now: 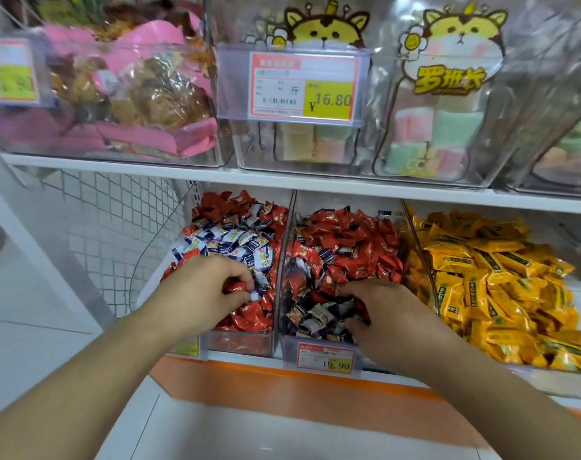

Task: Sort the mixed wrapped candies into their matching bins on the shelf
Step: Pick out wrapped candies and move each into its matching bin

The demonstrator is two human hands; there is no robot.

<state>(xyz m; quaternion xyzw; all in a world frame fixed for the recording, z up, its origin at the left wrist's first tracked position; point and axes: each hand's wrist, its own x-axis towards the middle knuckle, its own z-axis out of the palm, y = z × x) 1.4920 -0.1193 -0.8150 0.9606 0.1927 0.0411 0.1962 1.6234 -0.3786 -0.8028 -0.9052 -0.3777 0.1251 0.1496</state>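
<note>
Two clear bins on the lower shelf hold mixed wrapped candies. The left bin [242, 343] has red candies [252, 315] and navy-and-white candies [239, 240] jumbled together. My left hand [202, 287] reaches into it, fingers curled round red and white wrapped candies [246, 290]. The middle bin [290, 351] is mostly red candies [348, 240] with navy-and-white ones [319, 318] at its front. My right hand [382, 310] digs into that front pile, fingers curled down among the wrappers; what they hold is hidden.
A third bin to the right holds yellow wrapped candies [501, 293]. A price tag [325, 360] hangs on the middle bin's front. The upper shelf [116, 164] carries clear tubs of pink-wrapped snacks and marshmallow bags. A white wire basket [116, 227] sits left of the bins.
</note>
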